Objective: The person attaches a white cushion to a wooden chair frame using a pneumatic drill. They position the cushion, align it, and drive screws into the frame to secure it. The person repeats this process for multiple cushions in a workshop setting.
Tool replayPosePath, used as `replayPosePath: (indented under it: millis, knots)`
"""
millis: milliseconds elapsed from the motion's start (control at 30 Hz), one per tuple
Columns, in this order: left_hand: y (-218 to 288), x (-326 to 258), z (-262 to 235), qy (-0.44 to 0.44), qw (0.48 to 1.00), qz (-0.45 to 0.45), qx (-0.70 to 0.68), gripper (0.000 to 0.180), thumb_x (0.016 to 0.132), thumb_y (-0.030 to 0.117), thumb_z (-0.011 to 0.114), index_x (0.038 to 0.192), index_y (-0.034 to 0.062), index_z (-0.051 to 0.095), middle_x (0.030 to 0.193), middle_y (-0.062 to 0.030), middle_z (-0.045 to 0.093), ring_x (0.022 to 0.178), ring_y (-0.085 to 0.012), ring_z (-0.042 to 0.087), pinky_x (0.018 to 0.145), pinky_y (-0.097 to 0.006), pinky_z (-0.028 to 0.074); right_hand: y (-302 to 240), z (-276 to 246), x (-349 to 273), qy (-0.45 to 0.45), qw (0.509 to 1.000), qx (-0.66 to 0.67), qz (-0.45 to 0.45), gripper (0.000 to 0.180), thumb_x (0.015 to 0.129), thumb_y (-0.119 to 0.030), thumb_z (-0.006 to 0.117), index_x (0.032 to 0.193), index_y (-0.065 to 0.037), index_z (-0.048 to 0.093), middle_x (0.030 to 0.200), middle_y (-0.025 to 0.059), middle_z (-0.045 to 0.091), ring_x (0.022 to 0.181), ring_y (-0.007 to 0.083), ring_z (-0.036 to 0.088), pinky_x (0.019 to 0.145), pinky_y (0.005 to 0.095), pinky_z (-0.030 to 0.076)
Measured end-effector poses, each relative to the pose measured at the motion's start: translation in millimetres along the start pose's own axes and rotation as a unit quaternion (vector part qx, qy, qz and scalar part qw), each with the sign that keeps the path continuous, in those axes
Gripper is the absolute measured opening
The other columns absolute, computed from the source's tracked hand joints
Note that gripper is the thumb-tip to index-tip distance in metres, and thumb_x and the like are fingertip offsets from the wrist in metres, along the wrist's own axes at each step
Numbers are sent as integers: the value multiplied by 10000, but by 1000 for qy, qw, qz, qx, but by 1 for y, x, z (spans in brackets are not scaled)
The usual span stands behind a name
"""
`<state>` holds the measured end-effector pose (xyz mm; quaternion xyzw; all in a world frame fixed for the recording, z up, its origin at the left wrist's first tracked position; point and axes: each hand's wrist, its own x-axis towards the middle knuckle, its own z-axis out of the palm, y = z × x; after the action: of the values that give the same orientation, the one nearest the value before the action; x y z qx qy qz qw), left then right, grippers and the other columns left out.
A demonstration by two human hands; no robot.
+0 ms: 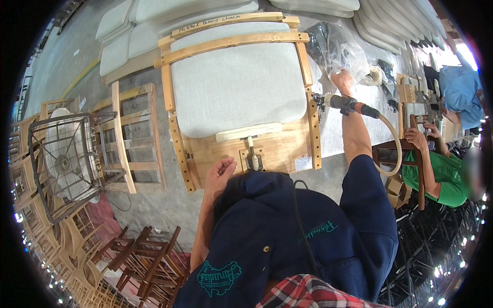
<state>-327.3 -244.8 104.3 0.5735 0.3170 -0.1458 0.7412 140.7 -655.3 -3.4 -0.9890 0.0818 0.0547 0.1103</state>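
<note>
A light grey upholstered seat pad (236,79) lies face up inside a wooden jig (164,84) on the bench in front of me. A toggle clamp (251,149) with a padded bar (249,132) sits at the jig's near side. My left hand (222,172) is beside the jig's near edge, left of the clamp, its fingers curled; what they hold, if anything, is hidden. My right hand (342,82) reaches past the jig's right side to a clear plastic bag (336,49) of dark small parts, fingers bent together at its edge. An air driver (341,104) lies by my right forearm.
A pale hose (398,138) curves from the driver. Grey pads (405,23) are stacked beyond the bench. Left stand a wooden frame (138,136) and a wire-caged fan (64,161); brown chair frames (146,262) lie lower left. At right, a person in green (436,177) handles a brown frame.
</note>
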Motion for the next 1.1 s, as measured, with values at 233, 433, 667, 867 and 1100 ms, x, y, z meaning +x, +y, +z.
replayPosePath:
  millis: [233,433,667,867,1100]
  knots:
    - [-4,4,2,-2,1000,-10,8,354,1016,160,673,1312,-27,622,1188,-105,709,1130,-169,659,1024,-302,496,10,3,4,16,981,25,-193,477,852,-282,594,1303,-158,686,1149,268,714,1160,434,645,1103,457,439]
    - [-5,8,3,-16,1000,-3,14,352,1014,170,678,1301,-27,629,1175,-98,716,1106,-152,659,993,-286,502,17,5,1,8,983,-16,-182,415,819,-253,623,1202,-137,732,1037,288,720,1021,463,680,920,490,542]
    - [2,2,1,5,1000,-2,16,349,1014,169,674,1300,-25,630,1176,-102,715,1110,-160,658,1000,-297,503,-2,1,-26,76,988,108,-74,310,822,-248,611,983,-23,752,938,268,729,934,448,700,846,492,541]
    - [-4,4,0,-6,1000,2,18,344,1017,147,664,1309,-30,621,1188,-118,713,1142,-180,658,1030,-316,499,8,9,-26,92,988,119,-33,303,829,-253,592,933,-29,767,933,263,728,937,457,696,863,497,534]
    - [-1,3,-1,-5,1000,6,20,340,1011,142,672,1303,-27,629,1179,-109,718,1118,-164,660,1021,-307,494,-2,-1,-43,172,970,168,-38,289,828,-267,609,920,-51,778,880,251,727,858,454,694,819,494,532]
